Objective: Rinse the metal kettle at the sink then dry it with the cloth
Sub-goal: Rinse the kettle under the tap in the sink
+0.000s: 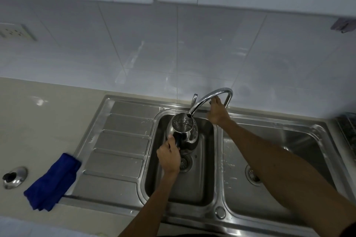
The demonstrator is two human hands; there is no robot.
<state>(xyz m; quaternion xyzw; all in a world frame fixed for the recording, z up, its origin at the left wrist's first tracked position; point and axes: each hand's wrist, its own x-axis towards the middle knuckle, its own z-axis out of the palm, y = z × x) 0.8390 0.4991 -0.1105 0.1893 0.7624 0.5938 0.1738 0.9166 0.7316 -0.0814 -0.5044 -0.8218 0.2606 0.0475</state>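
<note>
A: Where was the kettle (182, 133) when you stopped?

B: You had it in the small left basin of the steel sink (217, 161), lifted off the bottom, with its open top right under the tap spout (209, 100). Your left hand (169, 157) was clenched round the dark handle, at about 7 o'clock from the kettle's body.

A: And your other hand?

B: Your right hand (217, 113) reached to the back rim, at roughly 2 o'clock from the kettle, resting at the base of the tap. The fingers curled down there, but I couldn't tell whether they gripped anything (the spout's arch hid the tips).

A: Was water running?

B: I couldn't make out a stream; the basin floor and the ridge between the basins looked wet.

A: The cloth?

B: The blue cloth (53, 181) lay folded at 9 o'clock from the sink, half on the drainboard's edge, half on the beige counter (38, 136). Just beyond it sat a round metal lid (15, 177) with a black knob.
</note>
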